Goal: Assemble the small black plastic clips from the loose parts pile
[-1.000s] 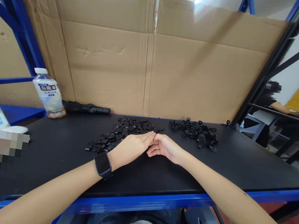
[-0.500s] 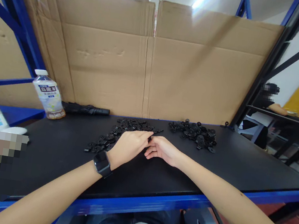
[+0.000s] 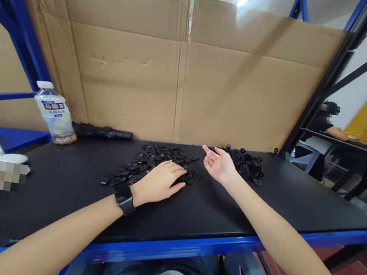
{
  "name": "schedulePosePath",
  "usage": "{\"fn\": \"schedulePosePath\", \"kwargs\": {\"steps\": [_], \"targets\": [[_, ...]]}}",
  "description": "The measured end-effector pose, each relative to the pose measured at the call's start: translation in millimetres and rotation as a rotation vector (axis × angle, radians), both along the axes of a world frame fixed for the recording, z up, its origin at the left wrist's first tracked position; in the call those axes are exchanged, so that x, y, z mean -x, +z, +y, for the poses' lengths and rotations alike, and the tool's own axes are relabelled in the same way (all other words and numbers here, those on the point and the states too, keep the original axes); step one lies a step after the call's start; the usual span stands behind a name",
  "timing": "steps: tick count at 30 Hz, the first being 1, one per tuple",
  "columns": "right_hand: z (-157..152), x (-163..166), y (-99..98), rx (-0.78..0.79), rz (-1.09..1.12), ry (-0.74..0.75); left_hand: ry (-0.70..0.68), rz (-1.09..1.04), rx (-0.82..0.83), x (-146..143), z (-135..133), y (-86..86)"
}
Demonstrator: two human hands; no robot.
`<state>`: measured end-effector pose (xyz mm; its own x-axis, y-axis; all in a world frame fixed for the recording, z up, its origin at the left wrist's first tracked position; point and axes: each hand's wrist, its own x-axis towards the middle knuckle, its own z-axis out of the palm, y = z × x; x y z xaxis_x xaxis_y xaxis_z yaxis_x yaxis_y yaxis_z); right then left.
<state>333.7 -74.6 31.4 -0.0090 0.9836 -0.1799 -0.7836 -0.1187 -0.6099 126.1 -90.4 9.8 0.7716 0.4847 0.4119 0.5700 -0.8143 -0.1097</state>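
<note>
Right now our left hand point(image 3: 159, 181), with a black smartwatch point(image 3: 124, 197) on its wrist, lies palm down on the black desk point(image 3: 299, 197). It is relaxed, not clenched, and its curved fingertips point(image 3: 181, 173) touch the near right side of a wide, low spread of small, flat black parts point(image 3: 146, 165). We cannot tell whether a part sits beneath those fingers; none shows lifted. Our right hand point(image 3: 220, 165) is open and empty, fingers fanned toward the left, palm turned partly up. It is raised just in front of a smaller, thicker heap of similar black parts point(image 3: 248, 164).

Both groups lie loose near the middle of the desk's back edge, the spread to the left and the heap to the right. Many pieces lie in each, and we see no box or tray holding any.

Farther left along the back edge lie a folded black umbrella point(image 3: 102, 132) and an upright plastic drink bottle point(image 3: 55, 113). A tall cardboard sheet point(image 3: 245, 96) stands behind the desk. Blue steel framing point(image 3: 165, 250) runs along the front edge. Beyond the right end, a seated person point(image 3: 325, 125) rests an arm on a neighbouring bench.
</note>
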Motion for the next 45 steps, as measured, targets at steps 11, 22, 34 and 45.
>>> {"fn": "schedulePosePath", "kwargs": {"steps": [11,22,34,45], "targets": [[-13,25,-9.2,-0.041,-0.319,0.219,-0.039,0.073,-0.088,-19,0,-8.4],[-11,25,-11.3,-0.072,-0.368,0.245,-0.034,0.077,0.002,-11,-4,-1.1],[-12,25,-13.5,-0.105,-0.396,0.300,0.057,0.106,-0.046,-3,0,-2.4],[-12,25,-13.8,-0.098,-0.429,0.283,-0.077,0.120,-0.111,-10,-4,-5.5]]}}
